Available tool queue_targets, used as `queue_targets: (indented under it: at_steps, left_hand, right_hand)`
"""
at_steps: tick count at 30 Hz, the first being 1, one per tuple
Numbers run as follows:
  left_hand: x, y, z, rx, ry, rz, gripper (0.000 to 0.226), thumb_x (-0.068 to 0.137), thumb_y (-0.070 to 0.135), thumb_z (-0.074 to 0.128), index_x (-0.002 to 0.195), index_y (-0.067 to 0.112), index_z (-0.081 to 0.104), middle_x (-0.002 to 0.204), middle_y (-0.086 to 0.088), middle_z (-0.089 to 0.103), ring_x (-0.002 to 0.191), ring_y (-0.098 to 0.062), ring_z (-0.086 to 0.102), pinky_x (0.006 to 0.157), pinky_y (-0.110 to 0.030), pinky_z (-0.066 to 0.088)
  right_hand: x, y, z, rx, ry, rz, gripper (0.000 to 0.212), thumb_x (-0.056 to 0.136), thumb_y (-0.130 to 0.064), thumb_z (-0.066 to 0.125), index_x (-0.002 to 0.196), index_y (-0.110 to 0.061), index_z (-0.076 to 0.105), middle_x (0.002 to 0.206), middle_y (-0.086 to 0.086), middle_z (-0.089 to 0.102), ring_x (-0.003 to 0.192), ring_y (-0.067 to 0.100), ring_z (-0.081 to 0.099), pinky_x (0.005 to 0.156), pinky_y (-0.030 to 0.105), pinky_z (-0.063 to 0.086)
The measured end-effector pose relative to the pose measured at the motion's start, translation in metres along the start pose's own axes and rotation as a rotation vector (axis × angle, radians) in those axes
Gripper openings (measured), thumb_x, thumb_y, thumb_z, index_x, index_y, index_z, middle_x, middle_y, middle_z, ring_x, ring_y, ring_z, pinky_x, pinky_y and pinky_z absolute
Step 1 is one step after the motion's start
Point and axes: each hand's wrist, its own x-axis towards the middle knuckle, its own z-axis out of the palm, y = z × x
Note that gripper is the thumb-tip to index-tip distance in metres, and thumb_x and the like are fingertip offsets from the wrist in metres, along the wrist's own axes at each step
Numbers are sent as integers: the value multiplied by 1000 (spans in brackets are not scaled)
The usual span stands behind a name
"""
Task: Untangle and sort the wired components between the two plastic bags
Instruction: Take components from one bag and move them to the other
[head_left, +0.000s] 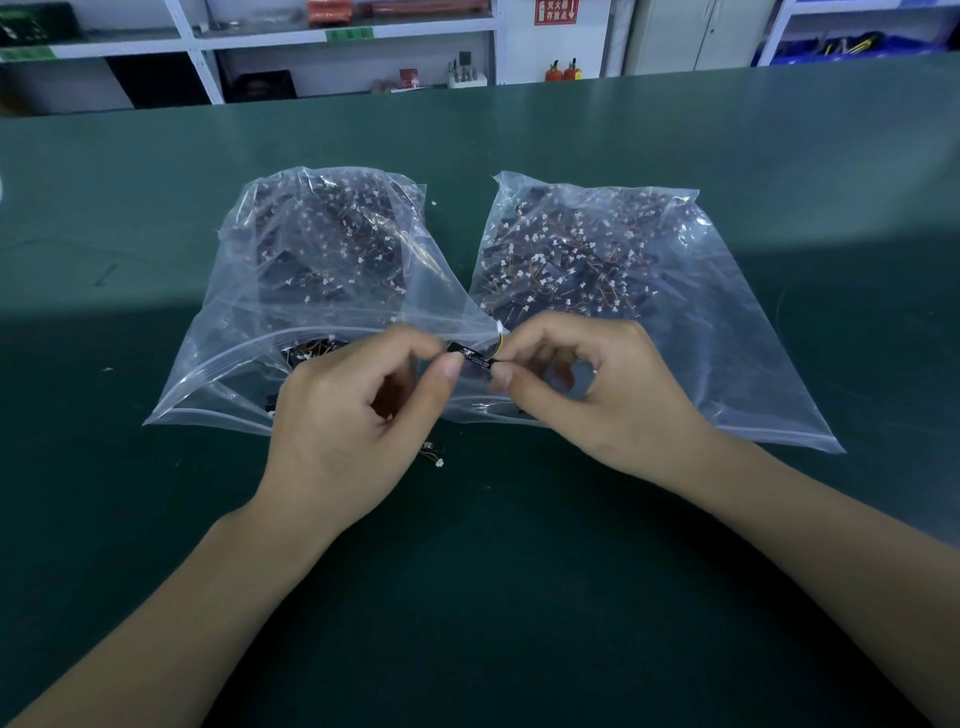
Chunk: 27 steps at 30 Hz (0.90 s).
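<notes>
Two clear plastic bags lie side by side on the green table, the left bag (291, 291) and the right bag (675, 291). Both hold several small black parts with orange wires and white plugs. In front of the bags, my left hand (353, 415) and my right hand (587, 384) pinch one small black wired component (470, 356) between them, each by thumb and forefinger. Its yellow wire and white plug (500, 332) stick up by my right forefinger. Under my left hand, another loose wired component (434, 451) lies on the table.
The green table (519, 597) stretches wide around the bags and toward me. White shelves (343, 39) with boxes and tools stand behind the table's far edge. Two red extinguishers (563, 70) stand at the back.
</notes>
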Motion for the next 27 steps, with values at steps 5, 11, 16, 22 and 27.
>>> queue_targets:
  at_steps: [5, 11, 16, 22, 27]
  left_hand:
    - [-1, 2, 0, -44, -50, 21, 19, 105, 30, 64, 98, 15, 72, 66, 8, 55, 58, -19, 55, 55, -38, 45]
    - [0, 3, 0, -45, -54, 30, 21, 103, 24, 66, 85, 14, 71, 65, 7, 57, 59, -18, 56, 56, -37, 44]
    - [1, 5, 1, -42, -27, 39, 21, 96, 22, 67, 77, 14, 67, 63, 12, 53, 58, -13, 51, 58, -21, 39]
    - [1, 5, 1, -16, -35, 49, 19, 95, 21, 67, 77, 14, 67, 64, 12, 54, 58, -12, 51, 58, -22, 39]
    - [0, 5, 1, -4, -37, 56, 19, 95, 21, 66, 77, 16, 67, 64, 13, 54, 58, -11, 51, 58, -21, 39]
  right_hand:
    - [-1, -1, 1, -21, -29, 28, 7, 96, -8, 77, 91, -14, 76, 78, -5, 73, 69, 21, 67, 64, 31, 51]
    - [0, 0, 2, -31, -53, 23, 5, 97, -12, 77, 93, -16, 77, 81, -6, 75, 72, 21, 68, 66, 27, 50]
    - [-1, 0, 3, 12, -63, 31, 4, 97, -12, 77, 94, -15, 78, 83, -9, 75, 73, 17, 68, 67, 20, 46]
    - [0, 1, 3, 0, -76, 47, 4, 97, -14, 77, 93, -16, 77, 84, -11, 75, 72, 17, 66, 66, 20, 45]
    - [-1, 1, 2, -14, -83, 27, 5, 97, -13, 77, 93, -16, 78, 83, -16, 73, 72, 16, 66, 66, 18, 44]
